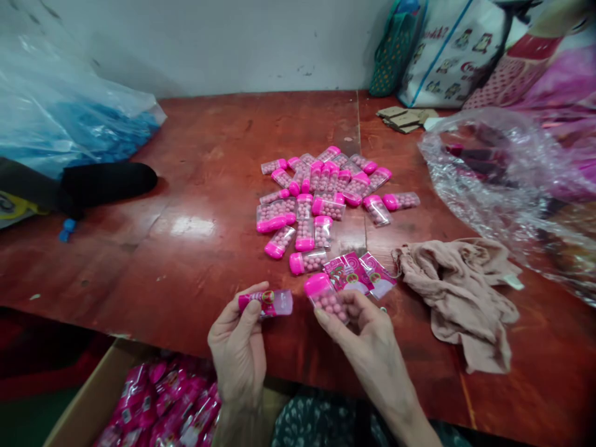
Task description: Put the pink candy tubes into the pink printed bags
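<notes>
My left hand [239,347] pinches a pink printed sleeve [267,303] between thumb and fingers, its clear end pointing right. In my right hand [372,335] is a small clear candy container [331,303] with a pink cap, tilted and full of pink balls. A short gap separates the sleeve from the container. Just beyond my right hand lie several flat pink printed sleeves [351,273]. Past them spreads a loose pile of similar capped containers [321,202], without printed sleeves on them.
A cardboard box [81,397] at the lower left holds many pink-wrapped containers [162,397]. On the red table [209,155], a beige cloth [465,298] lies right, near crinkled clear plastic [503,161]. A plastic bag of blue pieces [93,124] and a black object [109,178] are left.
</notes>
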`<state>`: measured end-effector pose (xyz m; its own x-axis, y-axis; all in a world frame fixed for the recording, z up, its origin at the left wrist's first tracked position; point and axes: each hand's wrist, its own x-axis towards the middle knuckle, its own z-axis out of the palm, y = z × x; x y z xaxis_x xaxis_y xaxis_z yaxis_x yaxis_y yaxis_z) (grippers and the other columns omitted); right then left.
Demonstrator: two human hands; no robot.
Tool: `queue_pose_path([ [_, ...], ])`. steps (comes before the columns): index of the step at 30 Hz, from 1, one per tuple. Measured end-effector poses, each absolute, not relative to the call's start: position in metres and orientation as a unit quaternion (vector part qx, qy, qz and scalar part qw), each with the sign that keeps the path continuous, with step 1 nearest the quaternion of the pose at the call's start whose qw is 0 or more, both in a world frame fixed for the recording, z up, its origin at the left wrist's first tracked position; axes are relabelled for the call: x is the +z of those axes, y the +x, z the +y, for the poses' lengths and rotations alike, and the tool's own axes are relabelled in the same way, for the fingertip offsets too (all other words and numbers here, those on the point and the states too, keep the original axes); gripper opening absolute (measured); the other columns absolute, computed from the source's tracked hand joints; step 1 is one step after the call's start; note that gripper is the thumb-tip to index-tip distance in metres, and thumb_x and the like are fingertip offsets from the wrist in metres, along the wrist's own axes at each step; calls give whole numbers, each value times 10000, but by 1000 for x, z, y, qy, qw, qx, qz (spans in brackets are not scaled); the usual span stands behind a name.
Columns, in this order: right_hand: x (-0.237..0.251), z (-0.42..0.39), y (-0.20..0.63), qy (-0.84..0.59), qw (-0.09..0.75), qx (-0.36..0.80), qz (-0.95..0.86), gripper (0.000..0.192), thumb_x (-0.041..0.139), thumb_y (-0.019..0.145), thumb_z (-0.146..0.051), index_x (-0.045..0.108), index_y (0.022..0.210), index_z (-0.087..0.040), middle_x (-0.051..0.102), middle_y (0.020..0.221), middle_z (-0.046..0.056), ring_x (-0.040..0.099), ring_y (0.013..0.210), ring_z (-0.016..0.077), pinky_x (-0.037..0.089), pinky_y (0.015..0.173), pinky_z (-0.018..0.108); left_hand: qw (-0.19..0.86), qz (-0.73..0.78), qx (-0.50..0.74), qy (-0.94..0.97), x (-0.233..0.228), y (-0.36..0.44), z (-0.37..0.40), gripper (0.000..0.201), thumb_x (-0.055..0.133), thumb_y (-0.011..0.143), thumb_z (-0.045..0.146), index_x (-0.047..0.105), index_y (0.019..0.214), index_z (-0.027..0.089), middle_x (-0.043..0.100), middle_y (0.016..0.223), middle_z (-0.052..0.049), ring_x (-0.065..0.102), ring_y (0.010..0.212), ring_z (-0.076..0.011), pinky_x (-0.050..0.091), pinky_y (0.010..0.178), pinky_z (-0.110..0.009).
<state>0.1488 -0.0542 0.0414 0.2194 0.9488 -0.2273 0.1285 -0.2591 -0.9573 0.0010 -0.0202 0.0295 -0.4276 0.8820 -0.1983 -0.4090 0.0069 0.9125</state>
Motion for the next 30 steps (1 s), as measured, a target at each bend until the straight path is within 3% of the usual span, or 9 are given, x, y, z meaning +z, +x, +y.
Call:
queue_pose_path([
  [4, 50, -57, 150, -578, 457, 568, -368, 178, 642, 773, -316, 569, 845, -171, 652, 779, 33, 599, 681, 153, 470, 585, 239, 489, 510, 665, 243, 30, 9, -21, 92, 748, 632, 173, 719, 716, 151, 734, 877, -54, 651, 728, -124, 532, 687, -219],
  [9, 53, -57, 152, -553, 461, 604, -343, 155, 646, 759, -280, 584, 842, -164, 645, 779, 21, 583, 670, 136, 454, 582, 226, 505, 500, 652, 266, 32, 21, -20, 80, 737, 648, 167, 709, 723, 164, 732, 894, -59, 653, 724, -123, 523, 669, -211],
  [13, 53, -55, 161, -561, 460, 596, -345, 150, 657, 742, -278, 596, 820, -166, 627, 711, -3, 561, 621, 119, 441, 549, 205, 498, 497, 656, 275, 36, 31, -14, 216, 731, 652, 135, 673, 856, 173, 721, 949, -65, 656, 811, -143, 508, 736, -232],
  [19, 54, -53, 162, -605, 487, 501, -382, 112, 637, 742, -254, 588, 805, -174, 610, 677, -3, 569, 577, 122, 455, 487, 193, 518, 482, 668, 231, 39, 51, -4, 370, 721, 673, 144, 610, 1023, 184, 693, 977, -61, 645, 887, -167, 503, 763, -257],
  [24, 46, -58, 159, -633, 508, 355, -464, 127, 634, 752, -203, 584, 867, -185, 629, 675, -3, 605, 570, 133, 488, 500, 203, 614, 438, 637, 159, 41, 63, -8, 185, 693, 723, 285, 665, 854, 158, 714, 823, -41, 660, 774, -154, 512, 766, -276],
  [28, 43, -60, 155, -628, 522, 254, -518, 164, 621, 765, -141, 579, 919, -179, 645, 723, 13, 613, 585, 133, 499, 551, 216, 679, 400, 598, 142, 46, 69, -15, 258, 673, 716, 423, 677, 756, 168, 720, 814, -66, 670, 821, -217, 519, 791, -347],
  [30, 44, -60, 154, -620, 525, 230, -536, 155, 621, 765, -123, 585, 910, -166, 648, 723, 22, 616, 587, 133, 496, 552, 210, 683, 406, 588, 148, 48, 70, -17, 238, 706, 686, 398, 685, 767, 175, 723, 801, -62, 674, 823, -229, 522, 793, -358],
])
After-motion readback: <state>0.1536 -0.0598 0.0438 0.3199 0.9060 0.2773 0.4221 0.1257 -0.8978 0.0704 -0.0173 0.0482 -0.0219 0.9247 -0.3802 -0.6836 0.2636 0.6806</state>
